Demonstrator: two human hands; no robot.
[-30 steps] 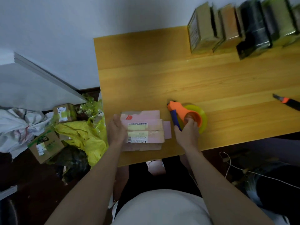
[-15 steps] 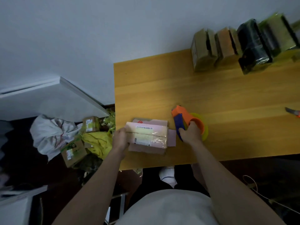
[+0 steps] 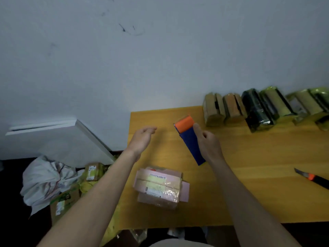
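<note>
- One dispenser [image 3: 188, 138], orange head and blue body, in the right hand [image 3: 208, 143]; fingers [image 3: 196, 127] curled round its right side, gripping it.
- Dispenser tilted, orange end away from the person, held over the back-left part of the counter [image 3: 249, 175].
- Left hand [image 3: 141, 138] just left of the dispenser, not touching it, palm turned inward, fingers loosely straight, holding nothing.
- Box [image 3: 160, 188] lies flat on the counter near the front edge, between the two forearms, well clear of both hands; labels and shiny tape on top, pink flap sticking out on its right.
- Knife [image 3: 313, 179], black with an orange bit, lies at the counter's right side, well apart from the box.
- Row of wrapped parcels [image 3: 258, 107] along the back of the counter, against the wall [image 3: 160, 59].
- Floor [image 3: 14, 211] left of the counter: white bag [image 3: 44, 179], small cartons [image 3: 92, 171]; white board [image 3: 53, 136] leaning by the wall.
</note>
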